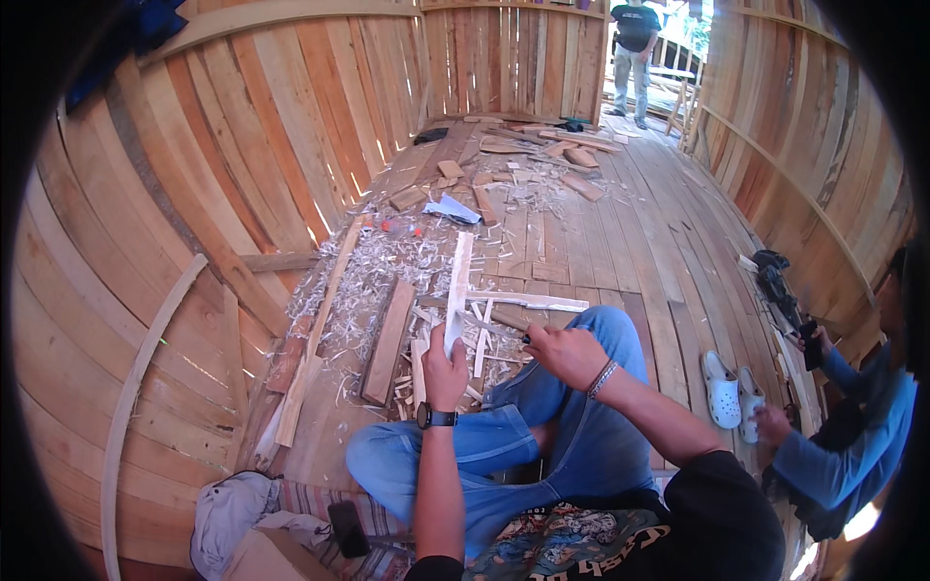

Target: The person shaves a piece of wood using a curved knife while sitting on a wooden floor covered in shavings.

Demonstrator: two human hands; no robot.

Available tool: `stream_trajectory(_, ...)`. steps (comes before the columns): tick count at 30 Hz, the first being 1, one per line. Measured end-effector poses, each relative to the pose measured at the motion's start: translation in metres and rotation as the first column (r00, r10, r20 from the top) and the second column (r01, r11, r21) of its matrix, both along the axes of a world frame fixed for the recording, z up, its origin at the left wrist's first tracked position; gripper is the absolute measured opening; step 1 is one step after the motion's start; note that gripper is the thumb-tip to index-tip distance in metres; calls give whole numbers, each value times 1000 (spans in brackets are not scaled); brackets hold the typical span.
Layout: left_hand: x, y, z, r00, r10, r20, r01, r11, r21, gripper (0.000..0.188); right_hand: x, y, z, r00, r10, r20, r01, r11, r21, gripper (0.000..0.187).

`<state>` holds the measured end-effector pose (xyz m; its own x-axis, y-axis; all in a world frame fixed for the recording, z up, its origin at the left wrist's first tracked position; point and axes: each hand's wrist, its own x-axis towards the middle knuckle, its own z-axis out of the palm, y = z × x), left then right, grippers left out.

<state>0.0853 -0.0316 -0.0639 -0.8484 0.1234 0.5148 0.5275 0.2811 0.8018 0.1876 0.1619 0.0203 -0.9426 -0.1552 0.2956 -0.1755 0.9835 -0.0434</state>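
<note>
Pale wooden strip (460,276) in the left grip (446,376), knife (497,328) in the right grip (570,358)

We see the pale wooden strip held near its lower end; the left grip is closed around it, and the long free part points away from us, over the shavings (387,266) on the plank floor (620,247); the right grip is closed on the knife and stands to the right of the strip; the knife reaches leftwards to the strip, just beyond the left grip, but we cannot tell whether its edge touches the wood; a thick brown board (389,339) lies to the left of the left grip; in front of our crossed legs in blue jeans (617,353) there are thin sticks (481,351); farther ahead lies a pale paper (452,209); to our right, light clogs (720,390) stand near a person in blue sleeves (833,470).
</note>
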Motion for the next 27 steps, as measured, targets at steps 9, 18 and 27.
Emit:
stream_trajectory(9, 2, -6, 12, 998, -34, 47, 38, 996, -80, 26, -18, 25, 55, 972, 177, -157, -113, 930, 350, 15)
stream_trajectory(18, -9, 18, -8, 999, 39, 3, -39, 992, 123, 30, -20, 4, -10, 899, 284, 332, -50, 822, -567, 37)
stream_trajectory(27, -19, 47, -30, 992, 117, 51, -122, 986, 112, 33, -15, -15, -70, 855, 394, 337, 274, 208, -939, 29)
